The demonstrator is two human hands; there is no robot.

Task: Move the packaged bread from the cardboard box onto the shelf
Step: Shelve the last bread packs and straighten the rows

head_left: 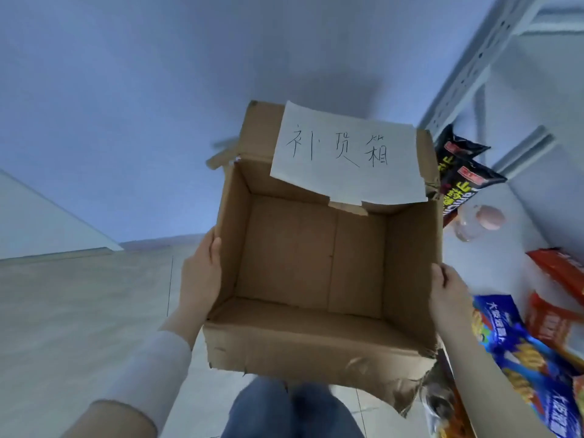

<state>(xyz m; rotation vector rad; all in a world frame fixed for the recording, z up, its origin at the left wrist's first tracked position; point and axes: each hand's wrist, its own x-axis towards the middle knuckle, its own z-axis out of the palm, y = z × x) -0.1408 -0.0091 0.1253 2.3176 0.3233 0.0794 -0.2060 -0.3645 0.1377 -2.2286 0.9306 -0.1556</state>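
Note:
An open brown cardboard box (316, 343) is held up in front of me, and its inside holds nothing. A white paper sheet (344, 156) with handwritten characters is stuck on its far flap. My left hand (200, 276) grips the box's left wall, thumb over the rim. My right hand (448, 298) grips the right wall the same way. A white metal shelf (512, 257) stands to the right, carrying several packaged goods: black bags (461, 172), a blue bag (518, 349) and red packs (559, 273). I cannot tell which packs hold bread.
A clear plastic bottle (477, 222) with a pink cap lies on the shelf behind the box. The shelf's perforated upright (467, 67) rises at the top right. A pale wall fills the background, with light flooring (79, 311) at the left and my jeans-clad legs (290, 409) below.

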